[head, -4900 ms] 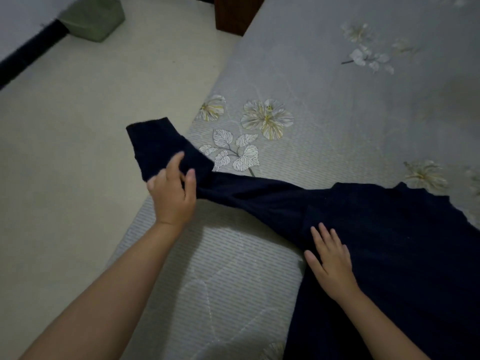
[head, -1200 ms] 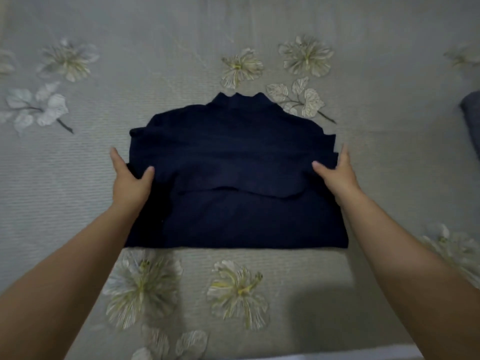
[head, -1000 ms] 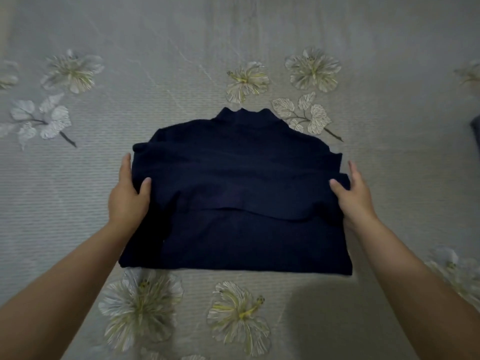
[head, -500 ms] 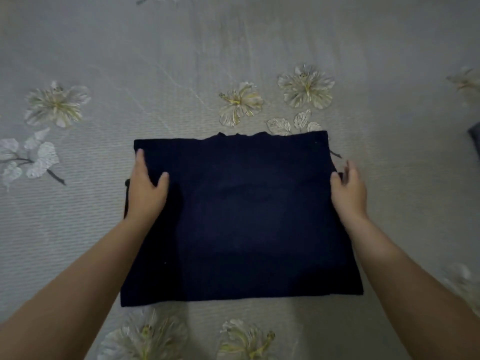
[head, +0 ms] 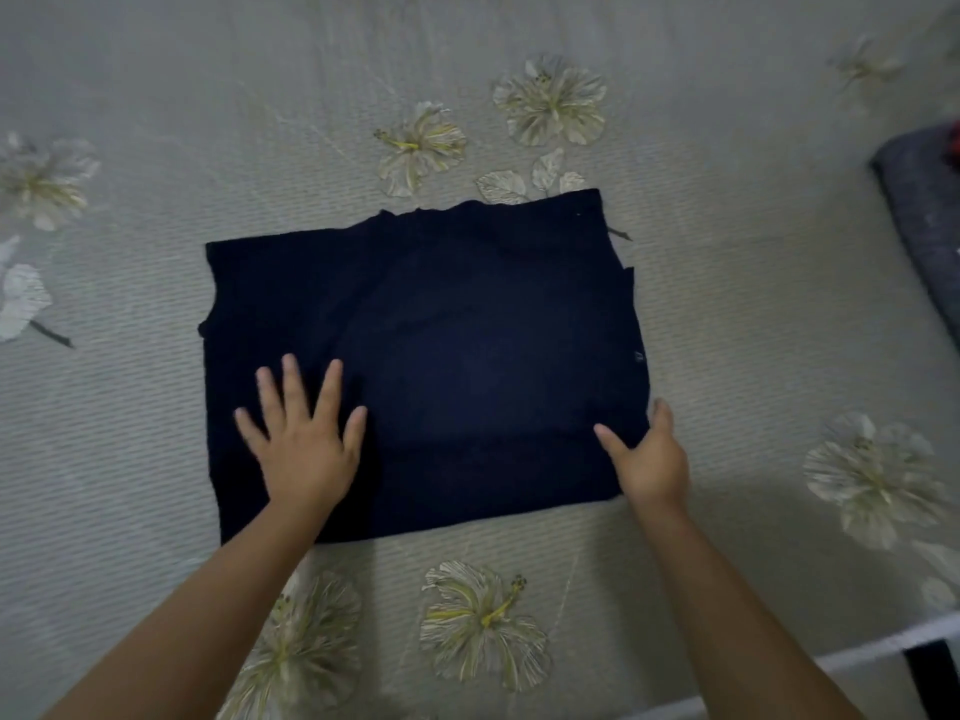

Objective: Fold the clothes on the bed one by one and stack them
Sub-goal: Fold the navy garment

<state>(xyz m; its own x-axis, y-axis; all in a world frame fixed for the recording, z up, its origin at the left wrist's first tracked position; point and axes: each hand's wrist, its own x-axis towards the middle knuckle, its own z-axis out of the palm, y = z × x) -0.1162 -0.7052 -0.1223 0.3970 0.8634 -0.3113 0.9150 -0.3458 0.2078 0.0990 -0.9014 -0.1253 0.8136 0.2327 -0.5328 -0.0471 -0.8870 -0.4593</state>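
A dark navy garment [head: 467, 324] lies folded into a flat rectangle in the middle of the bed. My left hand [head: 304, 439] lies flat on its near left part, fingers straight and spread. My right hand [head: 647, 457] is at the garment's near right edge: the thumb lies on top of the cloth and the fingers reach along the edge. Whether those fingers go under the cloth I cannot tell.
The bed has a grey-green quilted cover [head: 753, 314] printed with pale flowers. A grey folded cloth [head: 922, 210] lies at the right edge of the view. The bed's near edge [head: 857, 652] shows at the bottom right.
The lower half of the garment was folded up over the collar, leaving a rectangle. Since then both hands slid back toward me, the left from the side edge onto the top.
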